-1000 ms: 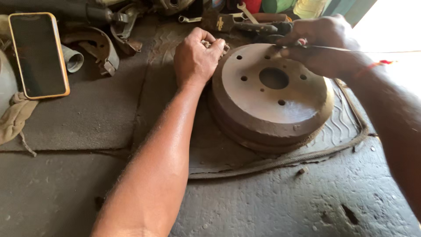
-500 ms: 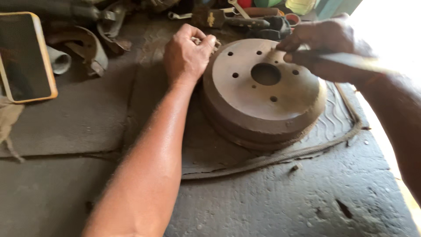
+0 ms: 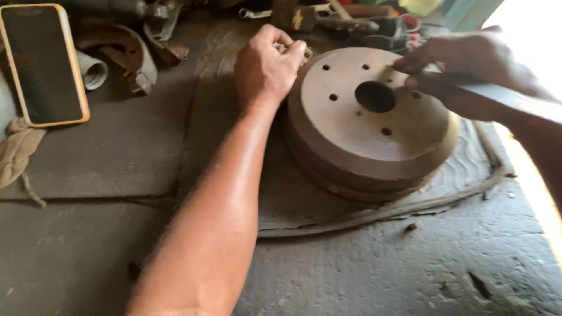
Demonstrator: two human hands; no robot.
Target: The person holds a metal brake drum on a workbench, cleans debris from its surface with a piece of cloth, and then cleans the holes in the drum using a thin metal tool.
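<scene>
While both fists grip, brake drum (image 3: 366,126) lies hollow-side down.

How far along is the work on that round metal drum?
Done: the brake drum lies flat on a rubber mat, holed face up. In hand: the left hand grips its far-left rim with something small in the fist; the right hand holds a flat metal tool by the centre hole. Left: cannot tell; the face looks dull and rusty.

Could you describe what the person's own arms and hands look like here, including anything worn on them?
Both are bare: no gloves and no sleeves in view. The left hand and its long forearm show fine hair; no watch or ring is visible. The right hand is blurred, its wrist washed out by sunlight.
</scene>
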